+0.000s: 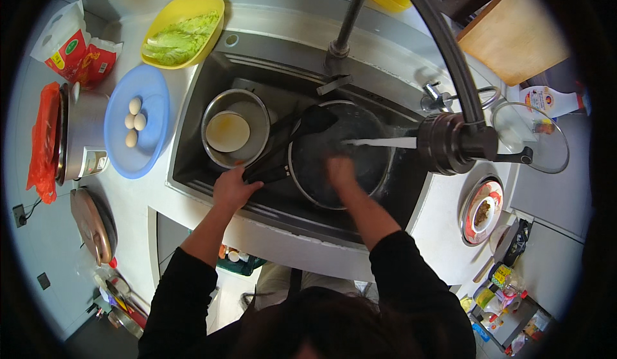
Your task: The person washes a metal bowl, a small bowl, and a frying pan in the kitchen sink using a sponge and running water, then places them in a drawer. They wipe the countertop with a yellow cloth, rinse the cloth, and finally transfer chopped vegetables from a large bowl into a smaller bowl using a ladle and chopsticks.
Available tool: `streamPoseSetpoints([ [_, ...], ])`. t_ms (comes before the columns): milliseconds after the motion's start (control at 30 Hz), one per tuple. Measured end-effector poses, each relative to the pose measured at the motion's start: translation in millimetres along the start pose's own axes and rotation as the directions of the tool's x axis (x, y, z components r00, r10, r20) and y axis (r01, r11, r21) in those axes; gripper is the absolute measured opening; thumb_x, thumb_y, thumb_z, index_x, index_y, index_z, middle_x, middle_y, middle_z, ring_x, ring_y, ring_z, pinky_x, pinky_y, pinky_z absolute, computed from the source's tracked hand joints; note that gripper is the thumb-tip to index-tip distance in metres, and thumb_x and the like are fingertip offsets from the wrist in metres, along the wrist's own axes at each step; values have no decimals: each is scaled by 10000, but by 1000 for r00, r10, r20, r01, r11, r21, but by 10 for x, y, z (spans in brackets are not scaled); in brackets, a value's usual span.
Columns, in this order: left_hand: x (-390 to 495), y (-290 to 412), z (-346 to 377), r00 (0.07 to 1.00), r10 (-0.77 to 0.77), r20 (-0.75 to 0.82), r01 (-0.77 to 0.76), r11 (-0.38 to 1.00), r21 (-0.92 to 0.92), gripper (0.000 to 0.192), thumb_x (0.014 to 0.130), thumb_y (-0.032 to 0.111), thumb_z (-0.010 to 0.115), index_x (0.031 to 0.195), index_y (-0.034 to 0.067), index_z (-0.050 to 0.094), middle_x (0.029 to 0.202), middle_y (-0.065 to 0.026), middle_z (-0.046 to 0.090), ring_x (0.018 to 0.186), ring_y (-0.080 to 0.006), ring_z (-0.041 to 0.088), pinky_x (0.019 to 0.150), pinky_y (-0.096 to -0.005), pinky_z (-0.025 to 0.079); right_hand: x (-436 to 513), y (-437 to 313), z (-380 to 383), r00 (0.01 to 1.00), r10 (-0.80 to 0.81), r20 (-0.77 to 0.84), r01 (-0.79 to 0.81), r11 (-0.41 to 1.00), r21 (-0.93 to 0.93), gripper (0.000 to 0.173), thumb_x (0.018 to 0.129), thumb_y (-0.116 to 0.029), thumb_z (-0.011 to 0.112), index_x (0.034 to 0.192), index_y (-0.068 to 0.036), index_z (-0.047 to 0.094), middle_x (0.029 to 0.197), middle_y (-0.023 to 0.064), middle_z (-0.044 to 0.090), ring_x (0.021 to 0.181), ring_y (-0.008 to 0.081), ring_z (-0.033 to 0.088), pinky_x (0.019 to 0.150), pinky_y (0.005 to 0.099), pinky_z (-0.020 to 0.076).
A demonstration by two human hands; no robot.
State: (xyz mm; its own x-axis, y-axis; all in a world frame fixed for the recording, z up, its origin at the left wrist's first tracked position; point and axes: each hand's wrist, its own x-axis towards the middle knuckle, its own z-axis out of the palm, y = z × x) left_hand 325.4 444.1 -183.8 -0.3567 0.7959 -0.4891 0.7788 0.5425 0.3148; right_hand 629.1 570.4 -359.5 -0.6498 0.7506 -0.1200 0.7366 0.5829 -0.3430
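A black frying pan [366, 176] lies in the dark sink [409, 176], and water from the faucet [446, 142] runs into it. My left hand [234, 188] grips the end of a black handle left of the pan. My right hand [341, 172] is inside the pan, blurred, its fingers bent down; whether it holds anything is hidden. A black utensil head [318, 119] rests over the pan's upper left rim. Left of it stands a steel bowl [262, 142] with a smaller pale bowl [228, 131] in it.
A blue basin [137, 154] with several eggs and a yellow basin [219, 16] with lettuce [183, 41] stand left of the sink. On the right are a glass lid [530, 137], a plate [496, 192] bearing a small bowl of food, and a knife [503, 250].
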Motion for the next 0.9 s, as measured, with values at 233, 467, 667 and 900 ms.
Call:
streamPoseSetpoints([
  [233, -17, 23, -27, 1000, -2, -1, 2, 1000, -13, 526, 714, 471, 806, 990, 51, 650, 852, -163, 689, 903, -384, 658, 772, -483, 517, -257, -270, -230, 904, 381, 192, -305, 892, -333, 141, 795, -124, 624, 866, -96, 743, 892, 171, 712, 801, 300, 720, 642, 450, 583],
  [467, -7, 30, -55, 1000, -26, 17, 26, 1000, -14, 645, 705, 443, 824, 1202, 83, 627, 886, -159, 700, 896, -362, 672, 783, -464, 523, 903, -624, 65, 869, 492, -43, -438, 808, 394, 195, 820, -171, 612, 912, -24, 701, 942, 203, 695, 900, 407, 669, 802, 509, 524],
  [667, -22, 22, -36, 1000, -16, -9, 15, 998, -59, 569, 701, 437, 829, 1119, 98, 646, 838, -142, 697, 871, -346, 678, 748, -465, 529, 1290, -469, 373, 640, 768, 6, -296, 240, 925, 228, 947, -116, 498, 1095, -18, 642, 1019, 161, 665, 931, 301, 637, 825, 397, 509],
  [900, -23, 55, -62, 999, -33, 10, 34, 999, -37, 683, 705, 414, 835, 1260, 95, 595, 968, -140, 718, 936, -353, 676, 809, -452, 532, 1536, -156, 200, 462, 774, 433, -15, -481, 877, 243, 987, -176, 505, 1147, -27, 612, 1069, 119, 614, 909, 229, 596, 789, 373, 519],
])
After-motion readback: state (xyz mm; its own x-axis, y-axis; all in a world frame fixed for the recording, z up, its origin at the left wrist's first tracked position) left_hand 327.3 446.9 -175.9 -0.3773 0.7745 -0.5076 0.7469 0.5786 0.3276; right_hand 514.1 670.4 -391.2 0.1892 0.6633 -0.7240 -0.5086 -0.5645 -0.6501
